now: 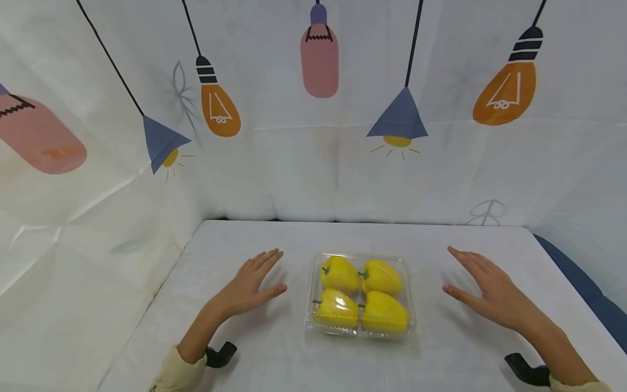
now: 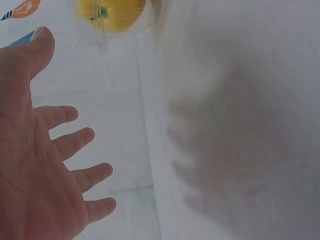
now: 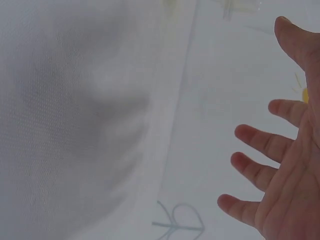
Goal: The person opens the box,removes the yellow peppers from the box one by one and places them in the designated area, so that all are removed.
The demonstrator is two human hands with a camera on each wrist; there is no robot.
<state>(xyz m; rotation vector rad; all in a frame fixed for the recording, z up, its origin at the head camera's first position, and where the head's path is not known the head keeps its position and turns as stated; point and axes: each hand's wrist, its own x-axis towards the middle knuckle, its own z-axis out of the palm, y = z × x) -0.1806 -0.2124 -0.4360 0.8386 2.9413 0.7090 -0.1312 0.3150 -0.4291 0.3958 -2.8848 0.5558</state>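
Note:
A clear plastic container [image 1: 313, 305] stands in the middle of the white table, with several yellow bell peppers [image 1: 384, 313] inside it. To its left my left hand [image 1: 247, 288] hovers above the table, fingers straight and thumb spread, touching nothing. My right hand [image 1: 497, 294] is held in the same way to the right of the container, apart from it. In the left wrist view the palm [image 2: 40, 170] faces the camera, and part of a yellow pepper [image 2: 120, 12] shows at the top. The right wrist view shows the right palm [image 3: 295, 185] with nothing in it.
The white table [image 1: 274, 359] reaches back to a white cloth backdrop [image 1: 294, 174] printed with hanging lamps and bulbs. A black strap piece [image 1: 221, 355] sticks out at the left wrist, another [image 1: 526, 371] at the right. Dark blue material [image 1: 578, 272] shows beyond the table's right edge.

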